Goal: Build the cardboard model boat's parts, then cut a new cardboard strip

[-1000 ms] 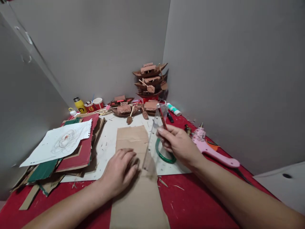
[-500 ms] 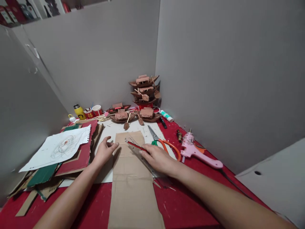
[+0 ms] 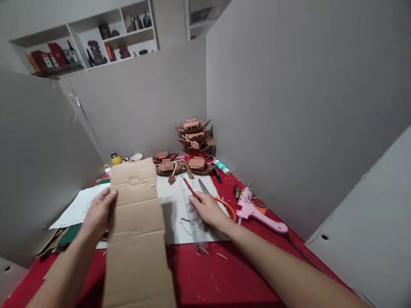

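My left hand (image 3: pixel 99 214) grips the left edge of a long strip of brown cardboard (image 3: pixel 138 235), which is lifted off the table and tilted. My right hand (image 3: pixel 208 209) is closed around a red pencil (image 3: pixel 190 187). Under that hand lies a clear ruler (image 3: pixel 196 233) on a white sheet (image 3: pixel 173 205); whether the fingers also grip the ruler I cannot tell. Just beyond the right hand are scissors with orange handles (image 3: pixel 228 206), partly covered by it.
A pink glue gun (image 3: pixel 261 217) with a cable lies to the right. Brown model boats (image 3: pixel 194 136) are stacked at the back, with more boats (image 3: pixel 197 164) in front. A glue bottle (image 3: pixel 222 167) lies nearby. Paper (image 3: pixel 72 209) covers a cardboard pile at left.
The left hand has taken hold of the cardboard strip, raised it and moved it left, uncovering the white sheet. The right hand keeps the pencil, now pointing more upright.
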### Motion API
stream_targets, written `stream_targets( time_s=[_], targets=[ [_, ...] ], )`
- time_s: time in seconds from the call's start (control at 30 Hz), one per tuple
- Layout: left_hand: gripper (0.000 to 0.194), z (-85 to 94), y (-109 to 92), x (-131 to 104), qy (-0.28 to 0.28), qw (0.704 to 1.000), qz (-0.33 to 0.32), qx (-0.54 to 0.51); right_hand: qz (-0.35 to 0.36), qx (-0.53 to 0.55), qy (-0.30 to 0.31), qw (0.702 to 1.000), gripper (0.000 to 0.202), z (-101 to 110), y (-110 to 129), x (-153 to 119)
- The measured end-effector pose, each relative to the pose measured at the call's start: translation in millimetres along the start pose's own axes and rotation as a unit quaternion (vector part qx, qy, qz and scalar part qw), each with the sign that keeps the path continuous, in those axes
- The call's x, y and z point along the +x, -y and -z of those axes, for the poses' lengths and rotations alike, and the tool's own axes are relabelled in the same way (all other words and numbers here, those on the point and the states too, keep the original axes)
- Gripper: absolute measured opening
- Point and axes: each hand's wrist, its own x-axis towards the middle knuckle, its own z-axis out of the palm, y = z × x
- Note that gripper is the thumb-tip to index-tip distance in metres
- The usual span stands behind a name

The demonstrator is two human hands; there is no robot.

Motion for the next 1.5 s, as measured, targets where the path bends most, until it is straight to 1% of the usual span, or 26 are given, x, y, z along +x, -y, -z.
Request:
stream_targets(
  time_s=[0.07,0.1,0.17,0.23,0.27,0.33,0.4,0.5,0.57,0.63,0.73,0.83,0.9,0.97,1.03,1.17,1.23,1.3,1.33,1.37,1.4,1.43,1.47,1.5],
  targets=[
    [0.05,17.8,-17,-7,-0.046,0.998,-0.03,-0.002,0.012,-0.042,0.017,0.999,0.018,-11,-1,3],
    [0.051,23.3,-22,-11,-0.059,0.998,-0.036,0.002,0.023,-0.066,0.021,0.997,0.016,-17,-1,3],
    [0.053,28.0,-25,-15,-0.056,0.998,-0.031,0.007,0.045,-0.116,0.025,0.992,0.012,-26,3,2],
    [0.054,27.0,-20,-18,-0.029,1.0,-0.006,0.009,0.06,-0.165,0.022,0.984,0.018,-27,9,0],
    [0.054,25.6,-16,-19,-0.013,1.0,0.005,0.008,0.066,-0.189,0.018,0.98,0.024,-25,12,-2],
    [0.052,22.6,-9,-17,0.011,1.0,0.02,0.008,0.073,-0.24,0.006,0.968,0.033,-13,18,-8],
    [0.051,20.8,-4,-12,0.027,0.999,0.022,0.007,0.065,-0.294,-0.007,0.954,0.034,5,19,-16],
    [0.054,20.3,-4,0,0.048,0.999,0.014,-0.002,0.012,-0.375,-0.011,0.927,0.029,30,14,-27],
    [0.056,20.5,-5,7,0.064,0.998,0.003,-0.016,-0.028,-0.419,0.002,0.907,0.028,39,9,-32],
    [0.057,20.8,-6,12,0.084,0.996,-0.008,-0.028,-0.058,-0.451,0.018,0.89,0.028,42,5,-31],
    [0.058,22.4,-8,10,0.123,0.991,-0.019,-0.042,-0.081,-0.476,0.039,0.875,0.028,40,3,-24],
    [0.06,27.8,-11,3,0.151,0.987,-0.024,-0.043,-0.096,-0.481,0.057,0.87,0.029,37,4,-16],
    [0.062,33.7,-10,1,0.152,0.988,-0.021,-0.03,-0.106,-0.472,0.065,0.873,0.031,37,4,-13],
    [0.064,39.7,-5,3,0.147,0.989,-0.007,-0.01,-0.118,-0.453,0.068,0.881,0.031,39,4,-10],
    [0.063,43.2,6,8,0.149,0.989,0.018,-0.002,-0.133,-0.421,0.065,0.895,0.034,42,3,-8],
    [0.056,38.9,32,18,0.182,0.981,0.06,-0.023,-0.155,-0.316,0.039,0.935,0.055,57,6,-10],
    [0.053,34.2,38,18,0.201,0.977,0.069,-0.034,-0.157,-0.255,0.026,0.954,0.057,66,9,-22],
    [0.05,30.9,37,17,0.215,0.973,0.07,-0.042,-0.14,-0.192,0.016,0.971,0.054,72,12,-41],
    [0.049,30.3,35,15,0.22,0.972,0.069,-0.047,-0.123,-0.142,0.015,0.982,0.052,74,13,-53],
    [0.049,30.4,32,13,0.222,0.971,0.068,-0.052,-0.094,0.005,0.002,0.996,0.052,74,13,-65],
    [0.049,31.0,28,11,0.223,0.971,0.068,-0.057,-0.07,0.139,-0.013,0.988,0.052,74,12,-77],
    [0.05,32.1,25,8,0.222,0.971,0.067,-0.061,-0.057,0.242,-0.013,0.968,0.051,72,10,-87],
    [0.051,33.4,21,5,0.219,0.971,0.067,-0.064,-0.049,0.316,-0.01,0.948,0.05,69,9,-96],
    [0.054,34.8,17,2,0.213,0.973,0.067,-0.065,-0.043,0.36,0.001,0.932,0.049,65,8,-104]
  ],
)
